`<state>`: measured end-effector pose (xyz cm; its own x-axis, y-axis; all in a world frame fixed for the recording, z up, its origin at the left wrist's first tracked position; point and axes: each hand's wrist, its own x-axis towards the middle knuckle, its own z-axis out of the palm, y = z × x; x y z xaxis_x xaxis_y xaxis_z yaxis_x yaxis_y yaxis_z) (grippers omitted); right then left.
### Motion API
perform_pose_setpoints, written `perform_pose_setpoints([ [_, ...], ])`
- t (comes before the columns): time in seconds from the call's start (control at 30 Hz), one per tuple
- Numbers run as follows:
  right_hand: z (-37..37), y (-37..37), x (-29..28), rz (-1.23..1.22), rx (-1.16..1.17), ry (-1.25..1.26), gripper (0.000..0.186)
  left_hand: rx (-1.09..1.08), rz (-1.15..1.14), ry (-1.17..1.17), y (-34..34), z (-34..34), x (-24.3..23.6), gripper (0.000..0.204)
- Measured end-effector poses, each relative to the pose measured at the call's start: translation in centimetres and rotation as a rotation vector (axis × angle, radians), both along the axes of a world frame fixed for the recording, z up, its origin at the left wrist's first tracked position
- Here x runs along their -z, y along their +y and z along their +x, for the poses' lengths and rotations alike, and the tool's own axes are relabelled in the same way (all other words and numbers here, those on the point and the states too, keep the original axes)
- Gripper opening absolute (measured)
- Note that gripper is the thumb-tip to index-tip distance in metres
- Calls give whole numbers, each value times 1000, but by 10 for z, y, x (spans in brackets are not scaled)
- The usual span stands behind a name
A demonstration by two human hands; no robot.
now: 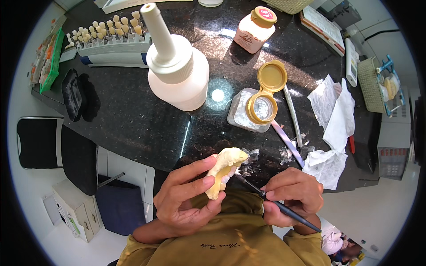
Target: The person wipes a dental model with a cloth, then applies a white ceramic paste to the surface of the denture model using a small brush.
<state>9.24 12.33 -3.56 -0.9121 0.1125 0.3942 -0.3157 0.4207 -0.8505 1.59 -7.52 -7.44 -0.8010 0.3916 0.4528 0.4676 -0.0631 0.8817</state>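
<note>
My left hand [188,195] grips a pale yellow dental cast [227,158] between thumb and fingers, tilted so that its row of white teeth [227,176] faces right. In my right hand [295,195] is a slim black-handled tool [290,212], held like a pen. Its thin tip points left and ends close by the white teeth; whether it touches them I cannot tell. Just beyond the cast stands a clear square jar [242,108] with its gold flip lid [272,76] up. White scraps [253,155] lie on the dark counter beside the cast.
A large white bottle with a spout [177,84] stands at centre left. Behind it sits a rack of shade-guide teeth [115,42]. A gold-capped pink jar [255,31] is at the back. Two slim tools [293,115] and crumpled white tissue [328,164] lie at right.
</note>
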Motion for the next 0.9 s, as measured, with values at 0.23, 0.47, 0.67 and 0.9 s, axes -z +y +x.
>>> perform_pose_setpoints([
  [0.23, -1, 0, -1, -6, -5, -4, 23, 1, 0, 11, 0, 0, 0, 46],
  [0.47, -1, -1, -1, -1, -7, -12, 23, 6, 15, 0, 0, 0, 0, 45],
  [0.67, -1, -1, -2, 13, -8, -7, 23, 2, 4, 1, 0, 0, -1, 44],
  [0.9, 0, -1, -1, 6, 1, 12, 25, 5, 12, -16, 0, -2, -1, 46],
])
